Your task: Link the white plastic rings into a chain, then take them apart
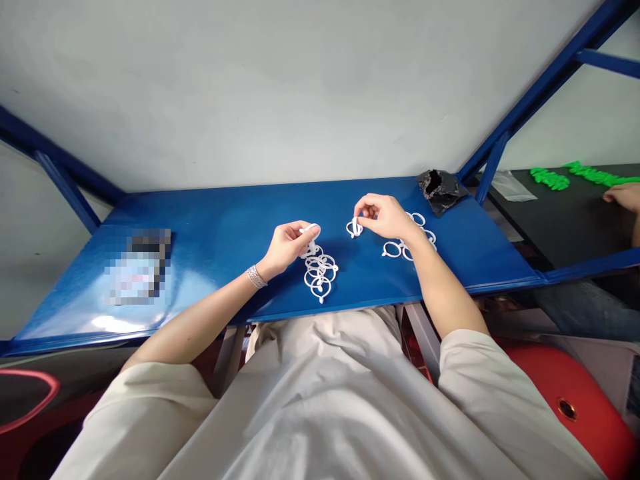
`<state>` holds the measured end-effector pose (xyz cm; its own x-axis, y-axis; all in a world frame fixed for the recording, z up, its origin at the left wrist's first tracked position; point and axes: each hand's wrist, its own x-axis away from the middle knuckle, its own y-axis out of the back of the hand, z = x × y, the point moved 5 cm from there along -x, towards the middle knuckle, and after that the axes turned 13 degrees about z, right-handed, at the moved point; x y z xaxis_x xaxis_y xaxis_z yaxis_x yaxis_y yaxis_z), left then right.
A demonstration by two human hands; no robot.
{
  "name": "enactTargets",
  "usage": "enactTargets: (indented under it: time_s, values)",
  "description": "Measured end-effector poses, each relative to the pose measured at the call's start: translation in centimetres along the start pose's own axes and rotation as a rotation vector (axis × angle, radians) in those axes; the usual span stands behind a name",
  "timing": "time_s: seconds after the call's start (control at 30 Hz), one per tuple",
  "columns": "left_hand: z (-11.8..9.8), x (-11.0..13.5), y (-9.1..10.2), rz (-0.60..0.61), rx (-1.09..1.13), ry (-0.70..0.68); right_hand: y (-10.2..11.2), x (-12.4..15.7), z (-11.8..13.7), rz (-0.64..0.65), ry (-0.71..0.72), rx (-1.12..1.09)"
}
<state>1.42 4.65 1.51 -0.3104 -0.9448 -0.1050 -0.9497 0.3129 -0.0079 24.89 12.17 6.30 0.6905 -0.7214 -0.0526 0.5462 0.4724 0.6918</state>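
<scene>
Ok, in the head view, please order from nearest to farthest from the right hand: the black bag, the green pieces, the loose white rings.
1. Loose white rings, lying by the wrist of the right hand.
2. Black bag, farther back and to the right.
3. Green pieces, far right on the black table.

table [225, 220] – glossy blue painted metal | rings [320, 270] – smooth white plastic | bag [440, 190] – crinkled black plastic

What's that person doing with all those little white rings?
A person sits at a blue table. The left hand holds the top of a bunch of white rings that trails onto the table. The right hand pinches a single white ring. More loose rings lie by the right wrist.
</scene>
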Motion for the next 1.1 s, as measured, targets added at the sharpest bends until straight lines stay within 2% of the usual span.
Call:
enactTargets:
  time_s: [0.13, 0.27, 0.4, 0.53, 0.63, 0.73, 0.8, 0.97, 1.1]
  values:
    - [0.3, 0.0, -0.1, 0.031, 0.061, 0.035, -2.4, -0.3, 1.2, 0.041, 0.103, -0.350]
    - [0.7, -0.1, -0.3, 0.065, 0.094, 0.054, -5.1, -0.8, 2.5, -0.024, 0.231, -0.543]
    - [0.3, 0.1, -0.7, 0.111, 0.079, 0.029, -7.0, -1.1, 2.5, -0.122, 0.249, -0.543]
    - [-0.1, 0.2, -0.7, 0.092, 0.083, -0.013, -6.9, -1.0, 2.3, -0.110, 0.262, -0.432]
    - [0.0, 0.1, -0.6, 0.067, 0.092, -0.003, -6.3, -1.0, 2.5, -0.014, 0.298, -0.440]
    - [0.0, 0.1, -0.4, 0.040, 0.084, -0.011, -6.3, -1.1, 2.9, 0.145, 0.326, -0.606]
    - [-0.1, 0.1, -0.3, 0.043, 0.085, -0.021, -6.7, -1.3, 2.7, 0.206, 0.268, -0.725]
    - [-0.2, 0.2, -0.9, 0.178, 0.073, 0.014, -7.9, -1.6, 2.2, 0.279, 0.104, -0.870]
    - [-0.1, 0.5, -1.6, 0.265, 0.037, 0.036, -8.7, -1.4, 2.5, 0.378, 0.090, -0.836]
